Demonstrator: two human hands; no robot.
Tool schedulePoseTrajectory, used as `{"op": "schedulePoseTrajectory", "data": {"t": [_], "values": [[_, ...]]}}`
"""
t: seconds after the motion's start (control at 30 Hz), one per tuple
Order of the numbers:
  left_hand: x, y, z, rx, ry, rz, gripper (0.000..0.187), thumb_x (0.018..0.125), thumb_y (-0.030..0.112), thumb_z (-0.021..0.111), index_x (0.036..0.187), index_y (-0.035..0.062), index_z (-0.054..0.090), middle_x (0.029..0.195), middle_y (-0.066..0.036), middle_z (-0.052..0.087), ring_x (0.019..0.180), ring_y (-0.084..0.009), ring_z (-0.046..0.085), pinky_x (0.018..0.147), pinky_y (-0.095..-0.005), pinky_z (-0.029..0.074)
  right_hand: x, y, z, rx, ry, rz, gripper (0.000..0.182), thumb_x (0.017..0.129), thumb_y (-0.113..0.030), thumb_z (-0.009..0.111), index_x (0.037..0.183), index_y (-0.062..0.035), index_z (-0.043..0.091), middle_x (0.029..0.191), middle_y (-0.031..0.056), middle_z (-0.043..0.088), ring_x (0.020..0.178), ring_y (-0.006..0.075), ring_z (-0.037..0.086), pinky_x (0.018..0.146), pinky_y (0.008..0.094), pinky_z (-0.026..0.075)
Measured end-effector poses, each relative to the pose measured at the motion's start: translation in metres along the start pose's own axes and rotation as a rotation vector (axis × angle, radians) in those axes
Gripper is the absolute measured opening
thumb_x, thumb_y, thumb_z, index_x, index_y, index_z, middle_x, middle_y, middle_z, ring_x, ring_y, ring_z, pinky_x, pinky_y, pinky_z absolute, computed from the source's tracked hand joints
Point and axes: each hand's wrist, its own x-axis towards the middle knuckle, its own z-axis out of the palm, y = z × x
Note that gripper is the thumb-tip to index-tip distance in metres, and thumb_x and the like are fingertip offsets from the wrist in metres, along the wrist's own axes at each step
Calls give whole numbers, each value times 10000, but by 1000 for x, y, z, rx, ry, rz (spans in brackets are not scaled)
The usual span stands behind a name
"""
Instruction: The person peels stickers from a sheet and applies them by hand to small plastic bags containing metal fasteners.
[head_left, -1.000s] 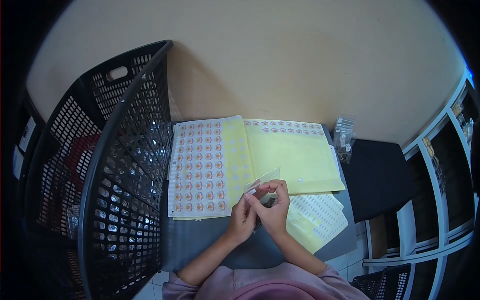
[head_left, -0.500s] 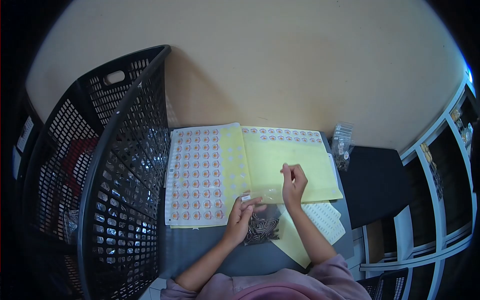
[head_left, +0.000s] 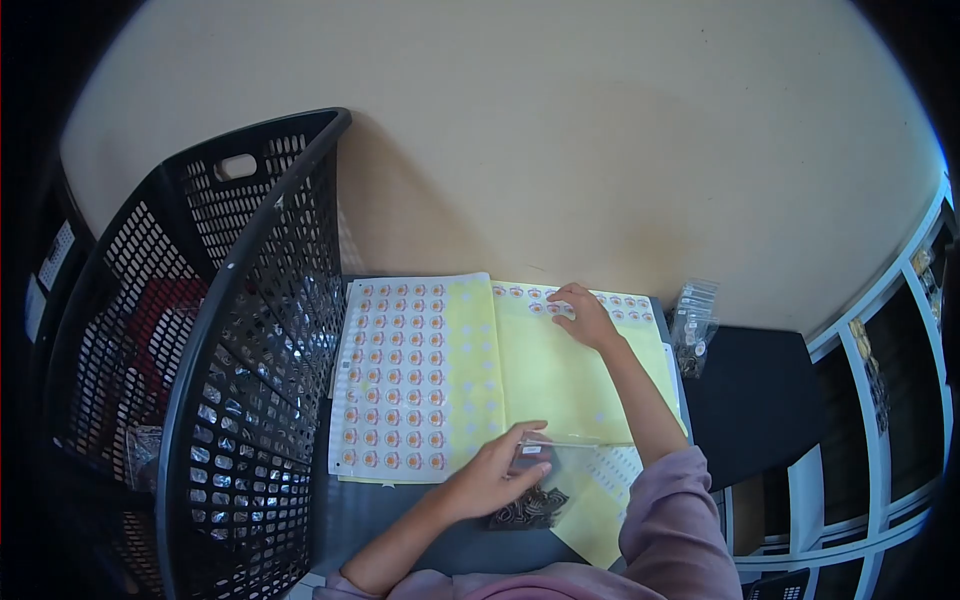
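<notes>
My left hand (head_left: 495, 478) is at the front of the table, holding a clear plastic bag (head_left: 540, 508) between its thumb and fingers. Dark, curled small pieces fill the bag's lower part, and a small white label (head_left: 531, 450) shows near its top. My right hand (head_left: 588, 318) reaches over the upper rows of round stickers on the right yellow sheet (head_left: 550, 375). Its thumb and forefinger are bent and apart, with the fingertips close to the stickers; nothing is visible between them. Beside it lies another sheet of round printed stickers (head_left: 395, 375), partly peeled to its yellow backing.
A tall black plastic basket (head_left: 255, 270) stands at the left, with clear packets inside. Small sheets of white labels (head_left: 612, 470) lie under the bag's right side. A stack of clear packets (head_left: 693, 325) sits at the table's right edge. White shelving (head_left: 880, 400) stands farther right.
My right hand has moved up and away from me, from above the middle of the yellow sheet to its sticker rows. My left hand has opened its fingers somewhat around the bag.
</notes>
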Motion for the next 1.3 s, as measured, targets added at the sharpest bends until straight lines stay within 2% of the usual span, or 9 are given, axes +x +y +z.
{"op": "schedulePoseTrajectory", "data": {"t": [0.07,0.17,0.23,0.33,0.43,0.53,1.0,1.13,1.3], "values": [[18,12,-12,32,3,-5,487,809,157,559,1223,46,328,1120,-125,469,1041,-209,481,798,-312,443,7,3,0,13,-36,-8,302,655,-65,650,951,-71,591,997,85,534,963,246,507,822,340,420],[61,2,-22,350,162,196,465,818,198,540,1205,24,349,1121,-145,474,1056,-267,471,838,-348,413,16,10,1,36,-89,-36,322,639,-81,664,954,-61,599,987,95,562,936,256,527,813,342,429],[95,-19,-29,756,244,255,480,819,256,519,1190,-4,363,1168,-176,431,1102,-324,410,913,-390,339,21,13,1,50,-108,-64,329,629,-91,672,949,-57,606,967,99,580,914,260,540,802,342,436],[135,-57,-29,1132,332,311,546,800,332,516,1186,-25,367,1209,-186,382,1133,-328,347,939,-410,280,28,14,-1,7,-116,-89,323,603,-117,695,913,-54,629,913,94,605,879,254,557,779,335,447],[145,-66,-29,1217,310,221,616,786,417,497,1201,-18,366,1261,-180,325,1152,-289,303,934,-408,246,31,17,-4,47,-135,-79,310,586,-134,711,880,-58,646,891,88,612,847,246,565,754,329,453],[146,-76,-27,1247,371,296,649,783,456,472,1215,-15,357,1280,-167,309,1140,-270,297,919,-399,236,31,18,-5,44,-130,-135,318,609,-136,712,905,-49,641,867,103,610,805,242,577,724,319,460],[146,-80,-26,1260,379,316,622,799,453,443,1245,30,343,1320,-121,287,1153,-287,297,934,-428,218,29,13,5,63,-67,-113,177,670,-177,679,817,-80,667,772,54,598,713,212,558,647,322,451],[146,-80,-26,1258,388,327,618,799,448,445,1244,31,345,1313,-122,298,1148,-288,302,932,-430,221,27,13,11,52,-14,-177,131,697,-164,655,780,-62,659,763,56,590,710,218,551,639,320,447],[146,-80,-26,1257,394,336,615,799,446,446,1240,29,349,1307,-123,305,1140,-288,309,925,-428,228,31,21,19,114,-95,-55,138,748,-175,611,777,-40,605,840,52,565,834,222,515,715,322,419]]}}
